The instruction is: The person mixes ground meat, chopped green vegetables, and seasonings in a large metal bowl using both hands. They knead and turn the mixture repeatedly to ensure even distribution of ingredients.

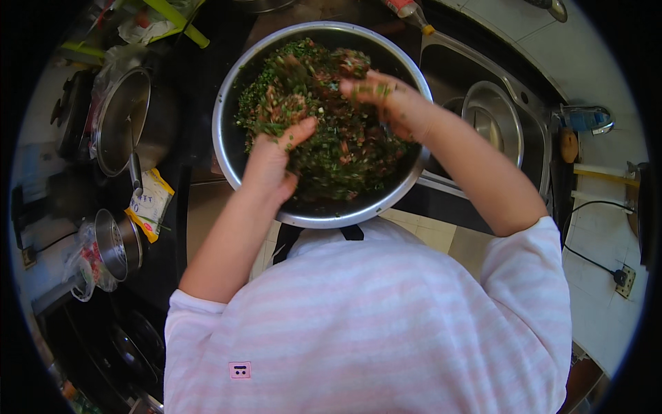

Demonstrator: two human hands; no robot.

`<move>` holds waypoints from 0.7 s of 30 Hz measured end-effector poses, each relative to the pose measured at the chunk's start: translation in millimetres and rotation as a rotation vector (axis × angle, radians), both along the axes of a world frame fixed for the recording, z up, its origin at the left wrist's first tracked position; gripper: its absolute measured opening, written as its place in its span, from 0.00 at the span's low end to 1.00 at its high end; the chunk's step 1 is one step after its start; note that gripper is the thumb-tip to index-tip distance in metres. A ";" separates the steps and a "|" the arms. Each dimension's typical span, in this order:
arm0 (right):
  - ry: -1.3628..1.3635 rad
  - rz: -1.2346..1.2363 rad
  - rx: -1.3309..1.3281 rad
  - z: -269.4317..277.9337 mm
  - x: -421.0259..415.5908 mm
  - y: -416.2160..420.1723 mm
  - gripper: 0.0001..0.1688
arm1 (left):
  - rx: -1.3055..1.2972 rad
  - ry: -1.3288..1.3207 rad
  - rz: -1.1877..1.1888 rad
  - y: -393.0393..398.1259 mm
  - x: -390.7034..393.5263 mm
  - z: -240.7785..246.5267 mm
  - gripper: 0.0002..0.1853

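Note:
A wide stainless steel bowl (331,222) sits before me at the counter's front edge. Inside it lies a loose mixture of finely chopped greens and what looks like pinkish minced meat (336,160). My left hand (270,164) is in the left side of the bowl, thumb up, with a clump of the mixture over its hidden fingers. At the upper right, my right hand (395,103) is over the mixture with its fingers apart and bits of green stuck to them. Both hands and some of the mixture are motion-blurred.
To the right is a steel sink (540,139) with a metal basin (518,124) in it. A plastic bottle (414,14) lies behind the bowl. At left stand a large pot (103,129), a yellow-and-white packet (151,199) and a smaller steel pot (111,248).

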State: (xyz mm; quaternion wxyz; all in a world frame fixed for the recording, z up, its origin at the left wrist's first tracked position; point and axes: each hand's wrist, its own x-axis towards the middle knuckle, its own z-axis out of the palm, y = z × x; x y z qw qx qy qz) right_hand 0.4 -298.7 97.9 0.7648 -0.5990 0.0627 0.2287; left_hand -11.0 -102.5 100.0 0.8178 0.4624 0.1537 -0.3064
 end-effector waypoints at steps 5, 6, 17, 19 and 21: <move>0.162 0.001 -0.240 28.1 -0.5 3.2 0.16 | 0.153 -0.097 -0.047 18.0 3.6 23.3 0.18; 0.110 0.095 -0.404 23.1 -2.6 -3.9 0.15 | 0.114 -0.029 -0.023 17.8 2.3 20.6 0.18; 0.382 -0.264 0.190 -52.8 -25.0 24.4 0.32 | -0.135 0.477 -0.091 -5.3 0.2 -50.2 0.28; 0.204 -0.212 0.229 -41.5 -31.4 25.1 0.31 | -0.184 0.443 -0.063 -0.8 0.1 -56.5 0.23; 0.077 -0.212 0.195 -24.5 -32.8 23.3 0.33 | -0.155 0.331 -0.024 -0.2 -6.2 -48.3 0.23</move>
